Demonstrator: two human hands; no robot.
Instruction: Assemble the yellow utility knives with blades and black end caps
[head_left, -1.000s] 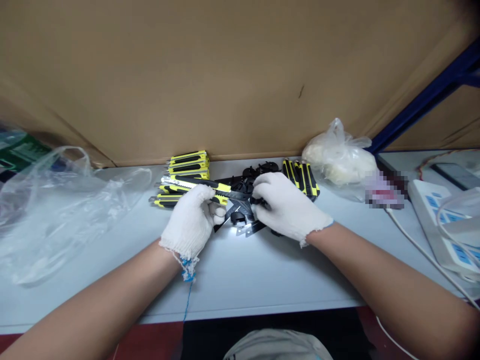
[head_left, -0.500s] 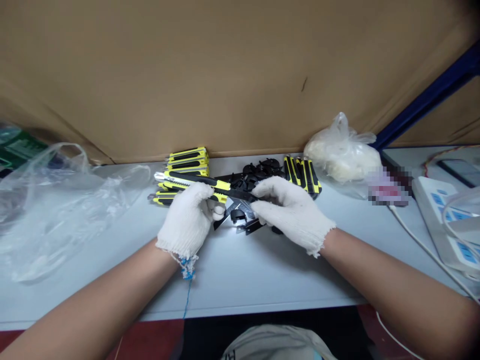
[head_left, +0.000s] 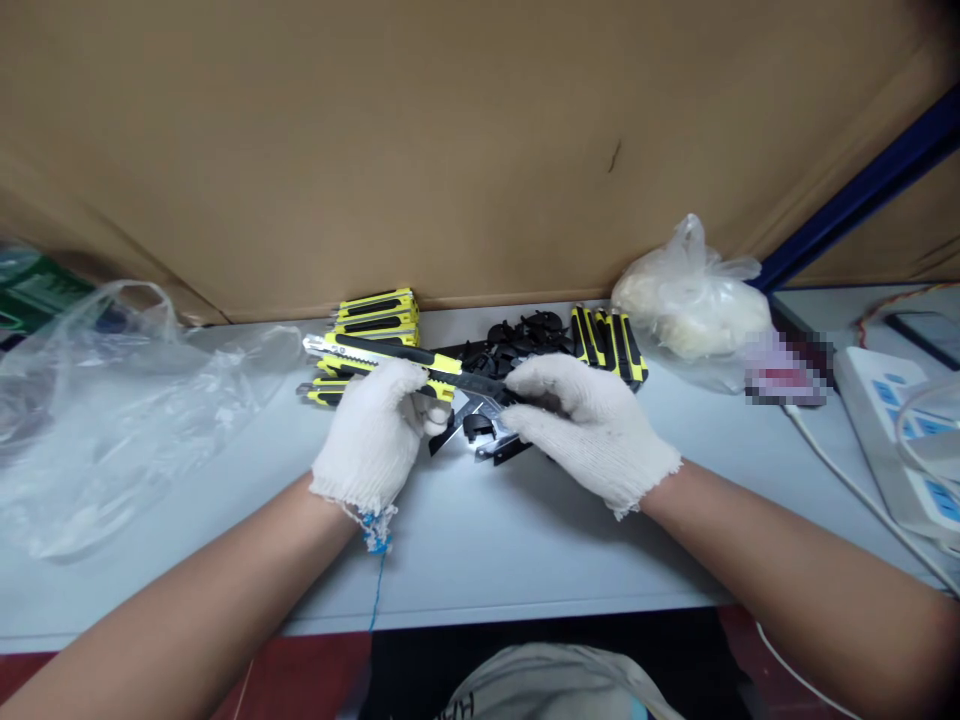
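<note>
Both my hands wear white knit gloves. My left hand [head_left: 375, 435] is closed round the body of a yellow and black utility knife [head_left: 360, 350], whose metal tip points left. My right hand [head_left: 581, 420] pinches the knife's black rear end, fingers curled. Under the hands lie loose metal blades and small black plastic parts [head_left: 487, 440]. A stack of finished yellow knives [head_left: 375, 308] sits behind my left hand. More yellow and black knife bodies [head_left: 611, 345] lie behind my right hand, beside a heap of black caps [head_left: 525, 335].
A crumpled clear plastic bag [head_left: 112, 400] covers the table's left side. A tied white plastic bag [head_left: 694, 305] sits at the back right. A white power strip [head_left: 892, 420] with cables lies at the far right. Brown cardboard [head_left: 450, 150] walls the back of the grey table [head_left: 487, 550].
The knife has shifted slightly left and up in my left hand. My right hand has slid a little right along the knife's rear end, staying closed on it.
</note>
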